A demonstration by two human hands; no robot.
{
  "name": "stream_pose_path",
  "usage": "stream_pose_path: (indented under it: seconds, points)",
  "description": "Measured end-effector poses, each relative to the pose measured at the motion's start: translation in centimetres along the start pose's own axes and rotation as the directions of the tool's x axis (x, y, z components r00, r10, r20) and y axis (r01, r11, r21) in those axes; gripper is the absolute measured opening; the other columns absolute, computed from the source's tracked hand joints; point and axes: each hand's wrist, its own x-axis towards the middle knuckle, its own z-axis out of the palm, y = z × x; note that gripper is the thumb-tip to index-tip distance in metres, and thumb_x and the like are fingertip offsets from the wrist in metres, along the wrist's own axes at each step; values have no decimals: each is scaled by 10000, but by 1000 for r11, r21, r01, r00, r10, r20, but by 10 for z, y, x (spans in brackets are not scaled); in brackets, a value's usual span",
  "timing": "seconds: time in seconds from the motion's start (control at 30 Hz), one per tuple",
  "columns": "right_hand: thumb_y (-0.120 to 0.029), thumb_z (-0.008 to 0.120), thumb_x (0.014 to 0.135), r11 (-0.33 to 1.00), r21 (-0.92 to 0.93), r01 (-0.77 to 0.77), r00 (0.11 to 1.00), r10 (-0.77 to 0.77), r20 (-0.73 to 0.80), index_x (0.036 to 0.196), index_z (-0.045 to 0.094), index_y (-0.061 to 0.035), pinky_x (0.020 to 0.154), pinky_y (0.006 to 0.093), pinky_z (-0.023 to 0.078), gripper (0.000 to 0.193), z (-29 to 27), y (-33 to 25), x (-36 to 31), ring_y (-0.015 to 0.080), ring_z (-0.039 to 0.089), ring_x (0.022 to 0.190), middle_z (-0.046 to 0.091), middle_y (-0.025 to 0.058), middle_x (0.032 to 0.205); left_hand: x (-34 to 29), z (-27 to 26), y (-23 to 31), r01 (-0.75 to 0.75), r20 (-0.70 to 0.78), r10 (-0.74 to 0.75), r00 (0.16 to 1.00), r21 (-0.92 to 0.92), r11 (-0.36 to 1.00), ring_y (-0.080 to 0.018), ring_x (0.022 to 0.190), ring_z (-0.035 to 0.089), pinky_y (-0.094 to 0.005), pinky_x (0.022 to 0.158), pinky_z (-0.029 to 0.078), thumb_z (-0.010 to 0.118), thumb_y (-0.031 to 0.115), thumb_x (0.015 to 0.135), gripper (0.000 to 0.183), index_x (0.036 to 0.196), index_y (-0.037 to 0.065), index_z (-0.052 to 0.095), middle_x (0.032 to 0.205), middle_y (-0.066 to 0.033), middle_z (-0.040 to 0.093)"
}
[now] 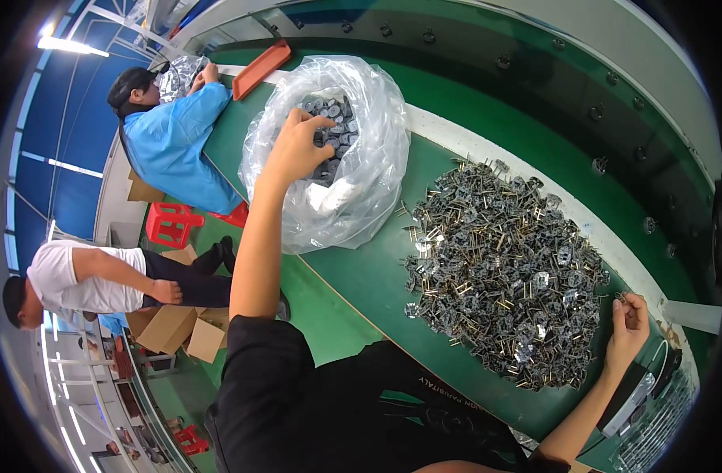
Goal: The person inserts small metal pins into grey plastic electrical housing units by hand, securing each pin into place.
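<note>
My left hand [298, 146] reaches into a large clear plastic bag [376, 158] of small round grey plastic caps [341, 118]. Its thumb and forefinger are spread over the caps, with nothing plainly gripped. On the right, my right hand [629, 325] is pinched at the edge of a big heap of dark parts with brass-coloured pins [507, 276]. A small part like those in the heap [619, 297] shows at its fingertips, partly hidden by them.
The green bench [412, 315] carries bag and heap. A belt [487, 87] with spaced small parts runs beyond a pale rail. Far left are an orange tray [260, 69] and a seated co-worker in blue [175, 146]. Another person [100, 272] stands near cartons [171, 327] and a red stool [171, 225].
</note>
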Motion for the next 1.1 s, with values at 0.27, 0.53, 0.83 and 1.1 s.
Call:
stream_pose_path:
  seconds: [0.27, 0.53, 0.83, 1.1]
  points:
    - [92, 564, 805, 799, -541, 262, 964, -240, 112, 907, 593, 25, 650, 214, 418, 126, 10, -24, -3, 124, 534, 827, 536, 79, 953, 6, 10, -7, 62, 86, -58, 995, -42, 997, -339, 901, 602, -379, 831, 478, 722, 183, 677, 349, 991, 33, 686, 916, -187, 616]
    - [53, 622, 797, 844, -512, 159, 987, -130, 93, 930, 604, 19, 573, 235, 366, 139, 8, -31, -2, 111, 436, 662, 533, 48, 887, -36, -34, 44, 144, -327, -182, 927, -139, 980, -223, 800, 618, -326, 715, 507, 689, 83, 711, 322, 1022, 3, 668, 901, -143, 620]
    - [65, 646, 756, 947, -242, 210, 975, -222, -23, 941, 641, 18, 714, 234, 436, 191, 21, -57, -10, 156, 548, 782, 570, 69, 868, -52, -20, 195, -51, -1, 166, 986, -954, 294, -63, 786, 540, -168, 626, 424, 682, -94, 743, 426, 1161, -57, 612, 955, -61, 566]
    - [70, 730, 706, 939, 229, 256, 965, -262, -5, 866, 698, -8, 624, 223, 476, 181, 35, -82, -23, 121, 603, 756, 652, 70, 872, -54, 19, 308, 334, 385, 545, 745, -922, 195, -72, 859, 595, -183, 712, 485, 638, -100, 814, 391, 1198, -53, 581, 1016, -71, 645]
